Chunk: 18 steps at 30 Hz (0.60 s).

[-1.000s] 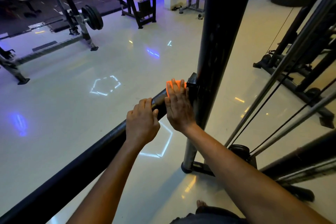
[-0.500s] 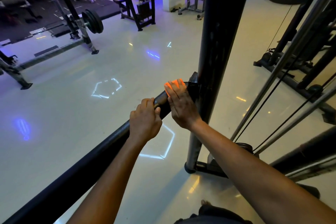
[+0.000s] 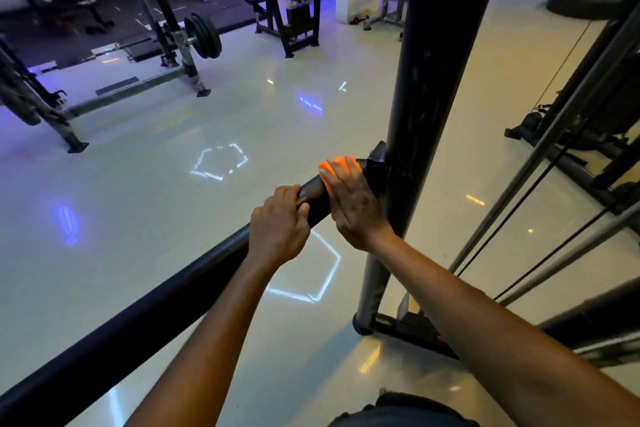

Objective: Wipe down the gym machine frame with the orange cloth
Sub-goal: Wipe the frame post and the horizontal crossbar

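Closest to you, your two forearms reach out over the long black rail (image 3: 145, 308) that runs diagonally up from the bottom left. Your left hand (image 3: 278, 225) is wrapped around that rail, fingers curled over the top and thumb tucked in, so it's basically your anchor. Just past it, your right hand (image 3: 353, 201) lies flat with the fingers straight, pressing the orange cloth (image 3: 337, 163) down onto the rail; only a glowing bit of cloth peeks out beyond your fingertips and a sliver under the palm. Compared with a second ago, that hand and cloth have slid a touch back along the rail toward you and away from the bracket (image 3: 377, 166), and the fingers have angled more across the bar, while the left hand hasn't really budged. I'd read that as a back-and-forth scrub right at the joint, so you're only covering this short end of the rail so far, and the whole stretch under and behind your left hand likely needs doing too. Right behind the bracket stands the big black upright post (image 3: 440, 45), then the shiny floor (image 3: 138, 201) and, well off, a rack with weight plates (image 3: 204, 35).
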Motion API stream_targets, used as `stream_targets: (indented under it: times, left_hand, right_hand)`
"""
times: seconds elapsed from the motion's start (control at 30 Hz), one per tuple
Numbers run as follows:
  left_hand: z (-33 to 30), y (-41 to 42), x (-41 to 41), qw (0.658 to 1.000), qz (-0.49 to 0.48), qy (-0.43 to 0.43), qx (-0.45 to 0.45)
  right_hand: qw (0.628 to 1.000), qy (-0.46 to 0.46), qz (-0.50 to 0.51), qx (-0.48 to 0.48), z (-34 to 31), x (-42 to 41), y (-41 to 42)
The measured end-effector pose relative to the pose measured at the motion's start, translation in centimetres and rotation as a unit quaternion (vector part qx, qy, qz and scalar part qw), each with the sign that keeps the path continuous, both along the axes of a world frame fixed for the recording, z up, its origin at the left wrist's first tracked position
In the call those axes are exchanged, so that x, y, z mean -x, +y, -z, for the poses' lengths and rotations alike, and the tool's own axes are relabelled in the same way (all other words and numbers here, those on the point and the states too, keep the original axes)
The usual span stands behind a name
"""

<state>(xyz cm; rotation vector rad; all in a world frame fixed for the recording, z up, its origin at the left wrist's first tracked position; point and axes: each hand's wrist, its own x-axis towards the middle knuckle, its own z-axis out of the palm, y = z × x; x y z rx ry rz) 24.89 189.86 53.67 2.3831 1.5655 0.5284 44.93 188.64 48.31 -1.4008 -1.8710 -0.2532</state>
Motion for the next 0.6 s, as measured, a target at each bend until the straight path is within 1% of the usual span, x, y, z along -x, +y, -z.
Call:
stream_targets:
  times: [0.07, 0.17, 0.33, 0.4, 0.43, 0.53, 0.6]
  left_hand:
    - [0.0, -0.1, 0.0, 1.000, -0.003, 0.000, -0.006]
    - [0.0, -0.1, 0.0, 1.000, -0.011, 0.000, -0.011]
    - [0.0, -0.4, -0.3, 0.999, -0.032, -0.010, -0.019]
    - [0.1, -0.5, -0.5, 0.999, -0.036, -0.009, -0.026]
    - [0.0, -0.6, -0.6, 0.999, -0.037, -0.008, -0.030]
    - [-0.1, -0.8, -0.7, 0.998, -0.038, -0.008, -0.040]
    - [-0.2, -1.0, -0.8, 0.998, -0.041, -0.006, -0.047]
  right_hand:
    - [1.000, 0.008, -0.010, 0.006, 0.5, -0.2, -1.0]
    - [1.000, 0.013, -0.008, 0.020, 0.5, -0.2, -0.3]
    - [0.998, -0.017, -0.007, 0.059, -0.7, 0.0, 2.6]
    - [0.997, 0.006, -0.005, 0.074, -1.2, -0.1, 3.0]
    - [0.998, 0.009, -0.005, 0.065, -1.1, -0.2, 2.7]
    - [0.999, -0.021, -0.022, 0.013, 0.4, -0.8, 0.1]
    - [1.000, 0.005, -0.026, 0.016, 1.0, -1.0, -0.7]
